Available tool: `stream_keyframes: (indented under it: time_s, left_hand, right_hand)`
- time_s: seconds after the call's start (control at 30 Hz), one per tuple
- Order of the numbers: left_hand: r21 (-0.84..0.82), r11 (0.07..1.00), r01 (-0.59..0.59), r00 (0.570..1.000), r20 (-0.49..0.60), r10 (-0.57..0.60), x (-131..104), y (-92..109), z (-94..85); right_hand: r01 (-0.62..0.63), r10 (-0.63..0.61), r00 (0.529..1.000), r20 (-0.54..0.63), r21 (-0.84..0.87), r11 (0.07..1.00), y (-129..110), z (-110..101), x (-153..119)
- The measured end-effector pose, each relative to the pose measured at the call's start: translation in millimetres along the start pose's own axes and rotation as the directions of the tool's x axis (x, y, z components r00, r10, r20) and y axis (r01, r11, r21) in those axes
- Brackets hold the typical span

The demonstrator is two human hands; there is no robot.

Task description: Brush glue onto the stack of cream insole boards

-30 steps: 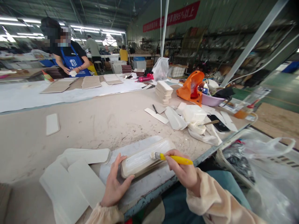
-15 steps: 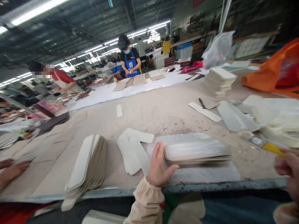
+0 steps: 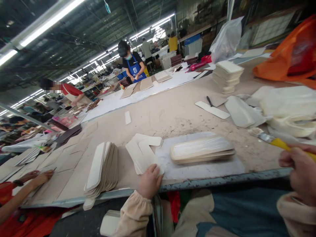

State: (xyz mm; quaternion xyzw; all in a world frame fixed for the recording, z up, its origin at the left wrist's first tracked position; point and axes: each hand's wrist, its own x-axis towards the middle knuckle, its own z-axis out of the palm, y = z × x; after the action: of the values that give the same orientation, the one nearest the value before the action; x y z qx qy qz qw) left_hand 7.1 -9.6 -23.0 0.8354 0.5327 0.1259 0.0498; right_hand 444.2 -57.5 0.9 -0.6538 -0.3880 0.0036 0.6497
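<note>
My right hand (image 3: pixel 300 172) grips a yellow-handled glue brush (image 3: pixel 270 140) at the right edge, its bristles lifted off the stack. My left hand (image 3: pixel 149 181) rests at the table's front edge, fingers on the near end of a few loose white oblong pieces (image 3: pixel 142 149). A stack of oblong board pieces (image 3: pixel 201 149) with a glossy wet top lies on a grey mat (image 3: pixel 204 169) between my hands, touched by neither.
A leaning pile of oblong pieces (image 3: pixel 101 169) stands left of my left hand. A co-worker's hand (image 3: pixel 39 177) presses on brown sheets at far left. White cloth (image 3: pixel 291 112), more pieces and an orange bag (image 3: pixel 291 56) lie at right. People work at the far table.
The view swung left. My left hand left the stack's end and moved down-left onto the loose white pieces. My right hand drew the brush off the stack to the right.
</note>
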Motion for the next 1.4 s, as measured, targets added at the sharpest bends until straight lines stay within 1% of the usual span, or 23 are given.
stream_keyframes:
  time_s: [0.13, 0.2, 0.23, 0.3, 0.33, 0.4, 0.43, 0.5, 0.57, 0.6, 0.67, 0.73, 0.8, 0.87, 0.97, 1.03, 1.07, 1.1, 1.17, 1.23, 1.27, 1.33, 1.4]
  left_hand:
    - [-0.014, 1.000, -0.024, 0.996, -0.082, 0.023, -1, 1, -18.1]
    - [-0.023, 1.000, 0.010, 0.978, -0.206, -0.014, -4, 2, -38.1]
    - [-0.042, 0.999, 0.031, 0.954, -0.296, -0.042, -5, 3, -50.8]
    - [-0.159, 0.985, 0.059, 0.852, -0.506, -0.133, -7, 12, -79.5]
    - [-0.241, 0.969, 0.048, 0.799, -0.573, -0.182, -6, 19, -94.0]
    - [-0.457, 0.890, -0.009, 0.733, -0.608, -0.305, -1, 41, -118.8]
    - [-0.587, 0.806, -0.074, 0.736, -0.578, -0.353, 5, 53, -127.4]
    - [-0.809, 0.547, -0.214, 0.771, -0.484, -0.414, 19, 76, -134.7]
    - [-0.922, 0.283, -0.263, 0.828, -0.367, -0.423, 37, 94, -129.8]
    - [-0.950, 0.191, -0.249, 0.855, -0.308, -0.417, 46, 100, -124.1]
    - [-0.978, 0.070, -0.198, 0.898, -0.210, -0.386, 61, 106, -109.8]
    - [-0.988, -0.022, -0.154, 0.932, -0.138, -0.334, 71, 107, -96.3]
    - [-0.987, -0.098, -0.130, 0.949, -0.096, -0.299, 75, 106, -87.1]
    - [-0.985, -0.139, -0.100, 0.959, -0.058, -0.276, 77, 105, -82.8]
    - [-0.992, -0.122, -0.046, 0.959, -0.009, -0.283, 79, 104, -80.9]
    - [-0.998, -0.067, -0.015, 0.944, 0.008, -0.330, 83, 104, -78.8]
    - [-1.000, -0.012, 0.001, 0.935, 0.005, -0.354, 85, 103, -76.7]
    - [-0.997, 0.074, 0.024, 0.928, -0.005, -0.372, 87, 101, -73.8]
    - [-0.939, 0.332, 0.089, 0.924, -0.047, -0.379, 92, 95, -66.2]
    - [-0.791, 0.592, 0.156, 0.932, -0.080, -0.353, 95, 87, -57.3]
    - [-0.715, 0.676, 0.179, 0.936, -0.088, -0.341, 96, 83, -52.8]
    - [-0.622, 0.756, 0.203, 0.940, -0.092, -0.329, 98, 76, -44.2]
    - [-0.587, 0.781, 0.216, 0.941, -0.090, -0.327, 99, 70, -37.0]
  right_hand:
    - [0.043, -0.040, 0.998, -0.039, 0.077, 0.996, -14, -2, -4]
    - [0.099, -0.093, 0.993, -0.071, 0.099, 0.990, -19, -2, -7]
    - [0.131, -0.124, 0.990, -0.065, 0.122, 0.984, -21, -1, -8]
    - [0.179, -0.186, 0.982, 0.021, 0.202, 0.963, -25, 3, -10]
    - [0.190, -0.218, 0.972, 0.087, 0.252, 0.949, -27, 6, -11]
    - [0.188, -0.273, 0.932, 0.237, 0.327, 0.926, -33, 15, -13]
    - [0.184, -0.300, 0.905, 0.302, 0.358, 0.915, -38, 20, -13]
    - [0.143, -0.330, 0.857, 0.396, 0.431, 0.891, -48, 33, -13]
    - [0.036, -0.303, 0.841, 0.448, 0.512, 0.858, -57, 47, -10]
    - [-0.031, -0.268, 0.849, 0.456, 0.550, 0.835, -60, 53, -8]
    - [-0.167, -0.171, 0.865, 0.471, 0.592, 0.789, -61, 63, -2]
    - [-0.274, -0.074, 0.863, 0.499, 0.586, 0.763, -56, 68, 3]
    - [-0.336, -0.007, 0.849, 0.528, 0.550, 0.764, -47, 71, 6]
    - [-0.345, 0.013, 0.850, 0.526, 0.539, 0.768, -39, 71, 6]
    - [-0.375, 0.004, 0.837, 0.547, 0.568, 0.733, -34, 71, 3]
    - [-0.394, -0.003, 0.822, 0.570, 0.572, 0.719, -36, 71, 3]
    - [-0.379, -0.004, 0.828, 0.561, 0.563, 0.735, -38, 70, 4]
    - [-0.341, -0.003, 0.845, 0.534, 0.545, 0.766, -39, 70, 6]
    - [-0.235, 0.006, 0.893, 0.450, 0.454, 0.859, -39, 71, 10]
    - [-0.137, -0.005, 0.924, 0.382, 0.343, 0.929, -37, 74, 14]
    - [-0.102, -0.016, 0.931, 0.366, 0.300, 0.949, -36, 77, 15]
    - [-0.040, -0.047, 0.930, 0.365, 0.226, 0.973, -32, 82, 15]
    - [0.050, -0.099, 0.923, 0.372, 0.139, 0.989, -29, 87, 14]
